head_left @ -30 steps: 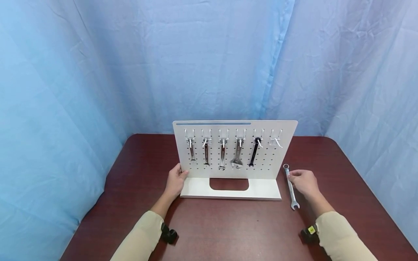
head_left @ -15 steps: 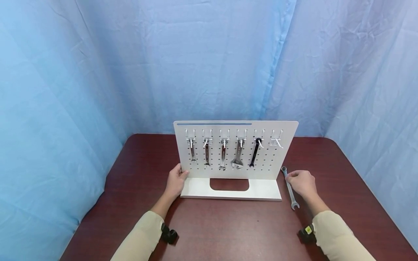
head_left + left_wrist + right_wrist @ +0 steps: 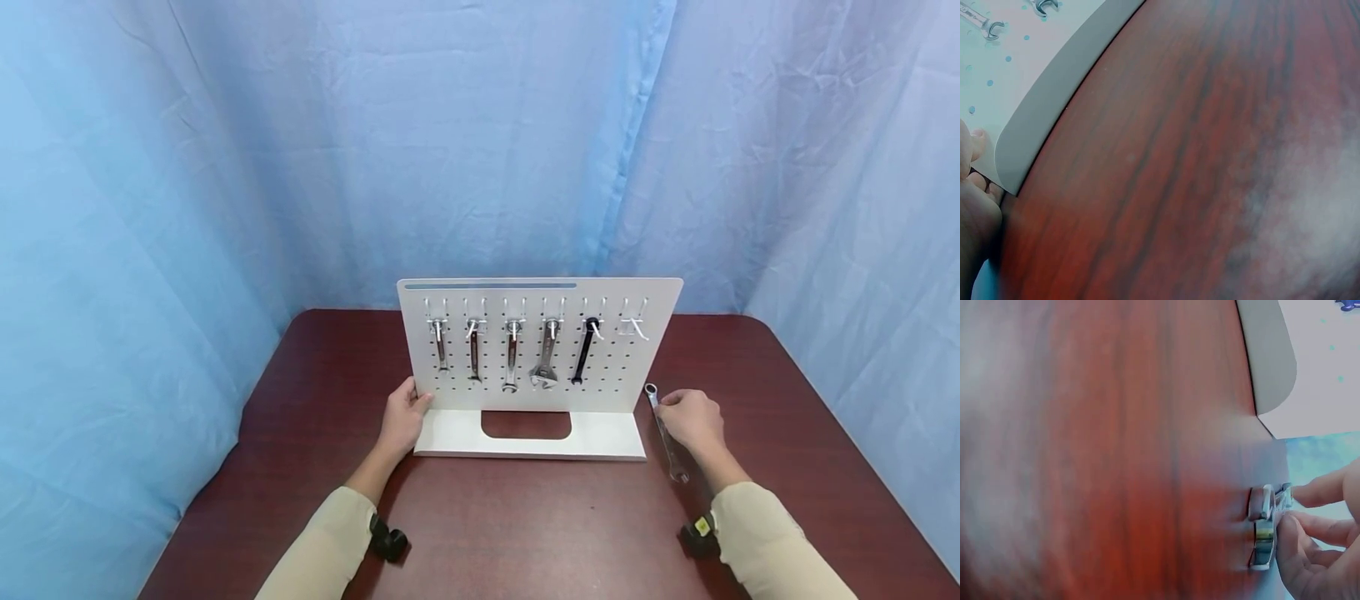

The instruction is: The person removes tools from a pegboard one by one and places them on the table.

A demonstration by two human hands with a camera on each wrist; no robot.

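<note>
My left hand grips the lower left edge of a white pegboard stand, thumb on its front face. To the right of the stand, my right hand pinches a silver combination wrench between thumb and fingertips, near its ring end. The ring end points away from me and the open end towards me. In the right wrist view the wrench's jaw end faces the camera, close to the tabletop; whether it touches is hard to tell. Part of the shaft is hidden by the fingers.
Several wrenches hang from hooks along the board, among them an adjustable wrench and a black wrench. A white hook sticks out at the far right. The stand's base lies on the dark red table. Blue curtains surround it.
My right hand has shifted slightly left with the wrench. The wrench's ring end has moved left, closer to the stand, and its shaft looks turned. The left hand keeps its place.
</note>
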